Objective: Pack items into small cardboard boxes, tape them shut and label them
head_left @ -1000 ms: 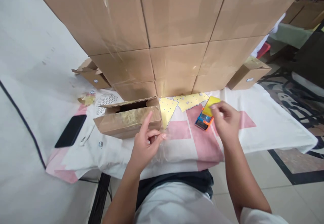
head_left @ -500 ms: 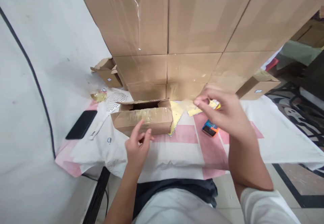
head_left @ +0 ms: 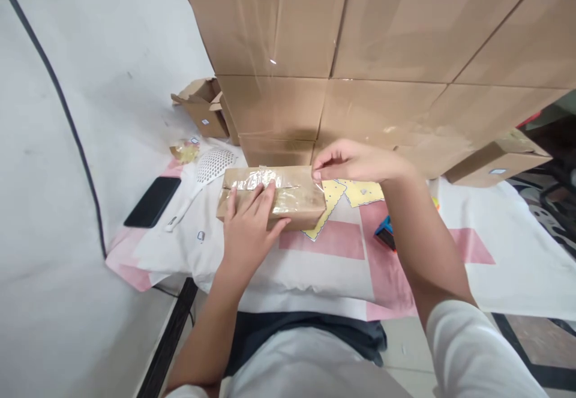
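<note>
A small cardboard box (head_left: 294,200) lies on the cloth-covered table with its top flap down and shiny clear tape (head_left: 258,176) across the top. My left hand (head_left: 247,224) rests on the box's top and front edge, fingers spread flat and holding nothing. At the box's right end my right hand (head_left: 344,161) is closed in a pinch at the top corner, on what looks like the end of the clear tape. Its fingertips partly hide that end. Yellow scalloped paper pieces (head_left: 330,203) lie beside and partly under the box.
A tall wall of taped cartons (head_left: 382,110) stands right behind. A black phone (head_left: 153,202) and a white perforated swatter (head_left: 216,165) lie left. An open carton (head_left: 204,116) is back left, another carton (head_left: 499,161) back right. A blue-and-orange object (head_left: 386,234) sits beside my right forearm.
The box's open top is now covered by its flap. My left hand has flattened onto the box. My right hand has moved left to the box's right end with the tape. The view has tilted down.
</note>
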`<action>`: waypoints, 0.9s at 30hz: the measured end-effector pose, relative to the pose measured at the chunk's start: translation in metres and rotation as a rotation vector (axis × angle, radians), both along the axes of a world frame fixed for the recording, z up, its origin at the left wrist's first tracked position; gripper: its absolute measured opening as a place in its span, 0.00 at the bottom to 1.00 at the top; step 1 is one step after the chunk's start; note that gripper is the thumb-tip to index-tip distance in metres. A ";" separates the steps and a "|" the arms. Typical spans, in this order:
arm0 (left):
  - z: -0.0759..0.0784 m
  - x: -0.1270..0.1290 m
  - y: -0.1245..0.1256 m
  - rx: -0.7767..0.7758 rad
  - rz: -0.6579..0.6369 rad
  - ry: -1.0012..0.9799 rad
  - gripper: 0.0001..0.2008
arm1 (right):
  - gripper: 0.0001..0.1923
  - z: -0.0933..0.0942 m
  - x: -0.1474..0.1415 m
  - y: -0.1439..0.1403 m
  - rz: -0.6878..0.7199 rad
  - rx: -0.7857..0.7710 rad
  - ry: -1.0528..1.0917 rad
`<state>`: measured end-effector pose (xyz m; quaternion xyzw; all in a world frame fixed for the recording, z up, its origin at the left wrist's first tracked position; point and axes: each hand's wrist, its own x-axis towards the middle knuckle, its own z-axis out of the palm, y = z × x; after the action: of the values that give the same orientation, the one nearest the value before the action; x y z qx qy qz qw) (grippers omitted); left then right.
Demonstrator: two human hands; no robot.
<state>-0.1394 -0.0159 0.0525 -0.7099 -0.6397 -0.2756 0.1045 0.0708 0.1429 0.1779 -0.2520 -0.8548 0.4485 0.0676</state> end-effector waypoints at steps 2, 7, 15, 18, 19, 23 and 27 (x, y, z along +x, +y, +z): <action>0.000 0.001 -0.001 0.020 0.001 -0.006 0.35 | 0.13 -0.004 -0.007 0.005 0.060 -0.116 0.082; 0.001 0.002 0.000 0.031 -0.009 -0.008 0.36 | 0.10 -0.021 -0.035 0.010 -0.037 0.099 -0.154; 0.000 0.002 -0.001 0.056 -0.007 0.013 0.35 | 0.08 -0.032 -0.048 0.006 -0.090 0.333 -0.244; 0.001 0.003 0.000 0.063 -0.005 0.023 0.34 | 0.07 -0.036 -0.049 -0.003 -0.124 0.444 -0.307; 0.001 0.003 0.000 0.069 -0.006 0.027 0.33 | 0.07 -0.037 -0.050 -0.006 -0.142 0.494 -0.339; 0.000 0.003 0.000 0.083 -0.011 0.038 0.31 | 0.19 -0.038 -0.049 -0.011 -0.361 0.778 -0.292; 0.001 0.004 -0.003 0.071 -0.006 0.033 0.31 | 0.47 -0.038 -0.039 0.001 -0.559 0.804 -0.244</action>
<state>-0.1359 -0.0189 0.0531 -0.7121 -0.6255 -0.2868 0.1394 0.0320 0.1441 0.1401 -0.4759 -0.8614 0.0161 0.1766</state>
